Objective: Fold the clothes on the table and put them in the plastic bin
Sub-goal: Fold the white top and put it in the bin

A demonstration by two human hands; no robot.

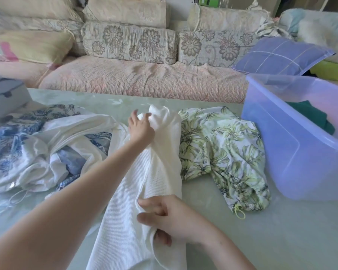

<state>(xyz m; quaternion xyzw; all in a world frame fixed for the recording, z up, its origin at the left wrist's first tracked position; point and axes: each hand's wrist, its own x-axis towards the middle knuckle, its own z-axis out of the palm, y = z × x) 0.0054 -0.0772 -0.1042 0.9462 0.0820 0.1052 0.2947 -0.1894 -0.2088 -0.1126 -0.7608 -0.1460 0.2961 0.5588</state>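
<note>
White ribbed knit garment (160, 158) lies on the pale glossy table (281, 230), running six to twelve. The left hand (141, 129) grips its far end, the right hand (172, 217) pinches the near fold. The lilac plastic bin (281, 145) sits at two o'clock, nearer the right.

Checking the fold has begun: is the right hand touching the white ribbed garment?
Touching. The head view shows the right hand pinching a fold of the white ribbed garment, its fingers curled into the cloth.
</note>
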